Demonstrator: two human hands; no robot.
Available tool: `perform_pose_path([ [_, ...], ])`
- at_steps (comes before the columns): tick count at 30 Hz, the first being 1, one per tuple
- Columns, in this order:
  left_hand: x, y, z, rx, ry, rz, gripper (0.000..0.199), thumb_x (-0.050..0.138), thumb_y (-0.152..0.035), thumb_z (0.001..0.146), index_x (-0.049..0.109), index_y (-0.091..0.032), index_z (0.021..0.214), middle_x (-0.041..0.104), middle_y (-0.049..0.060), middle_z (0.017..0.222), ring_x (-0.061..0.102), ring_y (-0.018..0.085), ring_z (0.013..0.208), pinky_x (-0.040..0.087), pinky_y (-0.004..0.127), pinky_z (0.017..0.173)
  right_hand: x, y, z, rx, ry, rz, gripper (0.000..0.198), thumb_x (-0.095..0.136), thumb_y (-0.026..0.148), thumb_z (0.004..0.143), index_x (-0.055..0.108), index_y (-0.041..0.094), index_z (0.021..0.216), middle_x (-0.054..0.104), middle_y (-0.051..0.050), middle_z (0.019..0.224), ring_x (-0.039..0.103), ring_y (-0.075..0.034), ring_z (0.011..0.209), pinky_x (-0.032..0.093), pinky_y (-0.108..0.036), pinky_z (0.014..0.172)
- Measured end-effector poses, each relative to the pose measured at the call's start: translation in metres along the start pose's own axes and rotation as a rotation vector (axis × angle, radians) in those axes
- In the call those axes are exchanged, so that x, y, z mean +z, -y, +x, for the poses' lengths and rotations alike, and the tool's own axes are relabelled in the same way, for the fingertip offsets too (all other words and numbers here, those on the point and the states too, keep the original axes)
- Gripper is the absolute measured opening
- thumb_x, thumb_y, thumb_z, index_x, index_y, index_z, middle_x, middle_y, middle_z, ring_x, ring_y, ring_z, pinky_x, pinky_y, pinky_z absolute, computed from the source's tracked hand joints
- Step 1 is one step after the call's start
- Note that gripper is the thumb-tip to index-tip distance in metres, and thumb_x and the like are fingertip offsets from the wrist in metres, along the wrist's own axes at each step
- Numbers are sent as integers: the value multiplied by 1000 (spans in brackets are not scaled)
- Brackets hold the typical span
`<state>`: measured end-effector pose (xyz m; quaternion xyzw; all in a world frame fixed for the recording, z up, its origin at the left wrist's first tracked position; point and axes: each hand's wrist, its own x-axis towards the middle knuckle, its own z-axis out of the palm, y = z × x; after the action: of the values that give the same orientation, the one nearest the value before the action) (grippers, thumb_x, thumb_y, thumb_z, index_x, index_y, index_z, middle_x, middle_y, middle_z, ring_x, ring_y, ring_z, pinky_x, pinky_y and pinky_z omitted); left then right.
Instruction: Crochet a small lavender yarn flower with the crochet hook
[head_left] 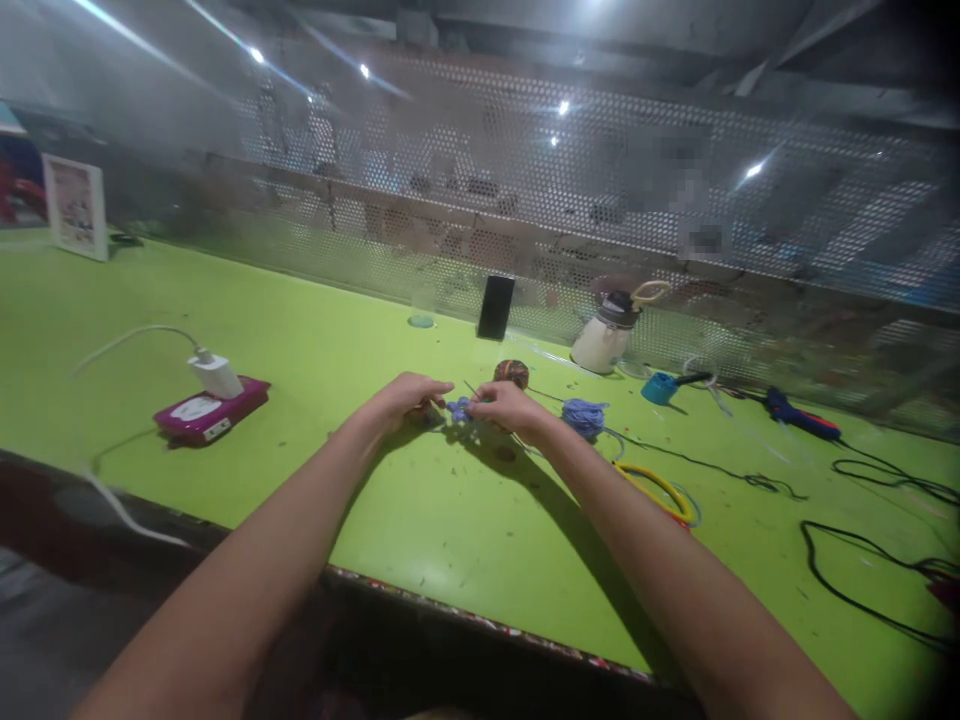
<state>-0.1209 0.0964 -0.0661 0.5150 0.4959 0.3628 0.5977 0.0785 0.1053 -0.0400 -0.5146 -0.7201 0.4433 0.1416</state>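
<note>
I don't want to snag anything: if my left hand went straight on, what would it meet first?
Likely the small blue-violet yarn piece, then your right hand just beyond; depth is hard to judge.

Left hand [407, 395], right hand [510, 405] and both slender forearms [277, 530] are bare.

Workshop, craft type probably: long green counter [405, 530], perforated panel [465, 140] behind, purple yarn [583, 418], blue-and-red tool [801, 414] lying out.
</note>
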Motion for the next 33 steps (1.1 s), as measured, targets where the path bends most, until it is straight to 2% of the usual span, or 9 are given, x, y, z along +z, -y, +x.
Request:
perform_pose_path([
  [2,10,-8,-6,20,43,-14,34,60,-32,92,58,-16,122,61,11,122,63,24,101,55,44,84,-8,-3,-21,-45,-13,103,30,59,31,95,58,15,121,63,-9,118,65,-21,96,56,-41,80],
  [3,16,-12,-10,30,83,-25,33,59,-32,92,58,-16,120,62,10,119,64,23,99,55,43,82,-11,-4,-31,-69,-31,154,26,59,32,95,60,14,114,65,-6,105,66,-17,82,57,-34,70],
  [5,30,-20,-19,45,175,-52,24,59,-33,92,62,-15,108,65,7,104,64,18,84,56,35,72,-16,-5,-52,-132,-87,265,27,71,37,85,59,14,93,63,1,70,47,-7,45,39,-20,43],
  [7,47,-26,-28,71,239,-93,19,69,-29,85,67,-10,85,63,3,79,56,11,63,48,26,60,-19,-6,-69,-187,-142,363,35,78,42,75,55,17,80,53,8,54,30,-3,37,22,-18,37],
  [9,62,-32,-37,107,261,-148,14,76,-21,75,69,-10,79,62,2,75,52,9,62,43,24,60,-20,-8,-84,-223,-185,439,41,82,45,67,53,18,75,46,10,48,26,-2,37,17,-19,37],
  [12,80,-38,-47,131,266,-206,11,77,-16,70,71,-11,78,66,5,80,57,14,75,42,27,69,-19,-12,-100,-246,-212,522,41,82,46,64,54,18,74,48,9,50,27,-3,38,17,-21,39],
  [20,98,-39,-48,104,189,-253,9,77,-19,71,75,-13,78,69,6,82,54,14,72,37,28,66,-20,-37,-127,-250,-284,557,31,56,46,88,62,16,93,54,-1,76,45,-10,58,36,-24,51],
  [28,102,-32,-50,43,226,-295,20,80,-30,72,74,-14,82,67,5,86,52,12,72,34,24,61,-22,-50,-142,-236,-154,298,45,45,50,96,61,16,121,51,2,63,43,-11,47,36,-24,45],
  [33,104,-29,-56,-15,240,-321,19,78,-32,75,70,-16,78,63,1,76,47,9,61,33,24,57,-30,-50,-152,-333,-311,-38,38,43,42,98,69,20,115,53,-1,63,53,-16,60,45,-28,57],
])
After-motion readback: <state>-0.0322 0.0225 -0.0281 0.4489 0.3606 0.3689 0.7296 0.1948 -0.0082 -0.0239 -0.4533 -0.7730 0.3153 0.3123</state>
